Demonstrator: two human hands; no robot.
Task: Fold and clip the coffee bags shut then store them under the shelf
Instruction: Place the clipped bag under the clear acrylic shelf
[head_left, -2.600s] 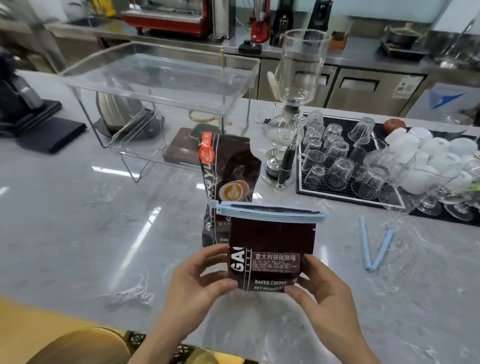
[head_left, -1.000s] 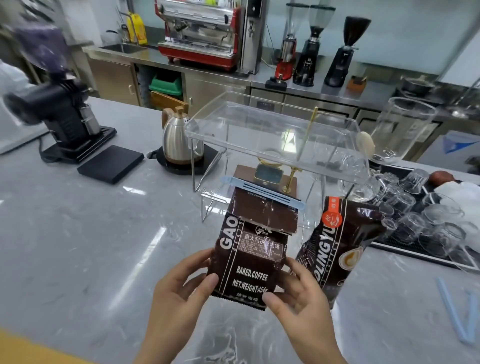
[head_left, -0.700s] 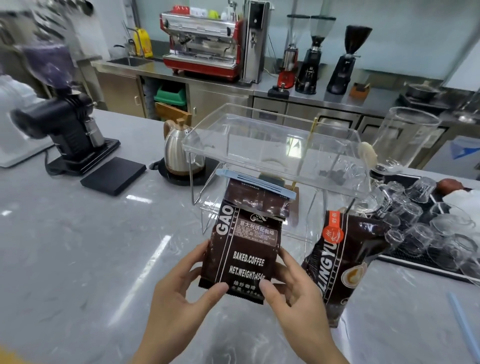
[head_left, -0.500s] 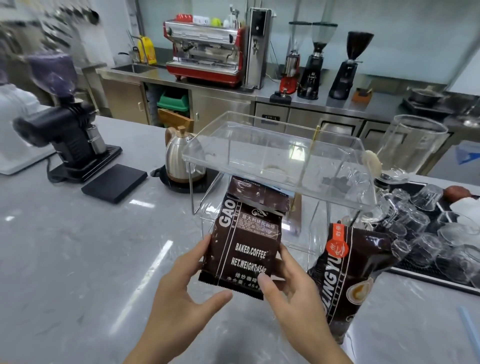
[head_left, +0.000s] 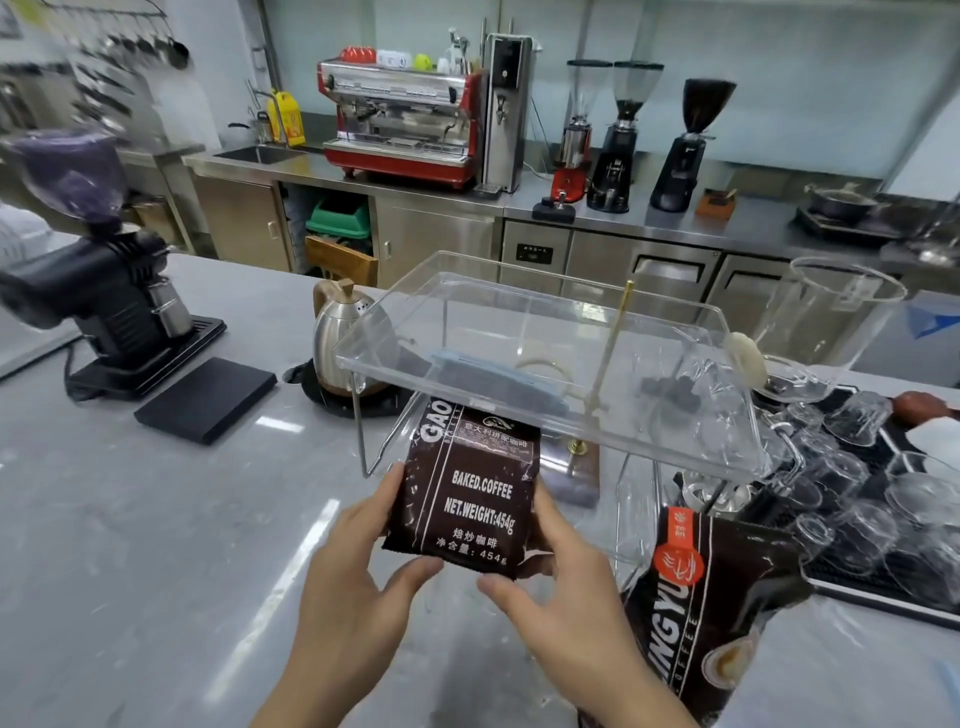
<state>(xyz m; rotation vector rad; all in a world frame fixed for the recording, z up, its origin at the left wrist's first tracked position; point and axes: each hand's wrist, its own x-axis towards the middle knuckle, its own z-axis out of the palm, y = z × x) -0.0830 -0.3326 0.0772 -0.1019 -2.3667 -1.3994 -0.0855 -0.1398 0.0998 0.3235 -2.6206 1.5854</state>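
Head view: both hands' fingers (head_left: 410, 571) grip the clipped coffee bag (head_left: 467, 499), its top under the clear shelf (head_left: 675, 415).

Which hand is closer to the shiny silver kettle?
Left. The left hand is below the silver kettle, holding the dark brown coffee bag; the right hand grips its far side.

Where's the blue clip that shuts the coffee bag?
In the head view, the blue clip is near the middle, on top of the clipped coffee bag, seen through the clear shelf, right of the kettle.
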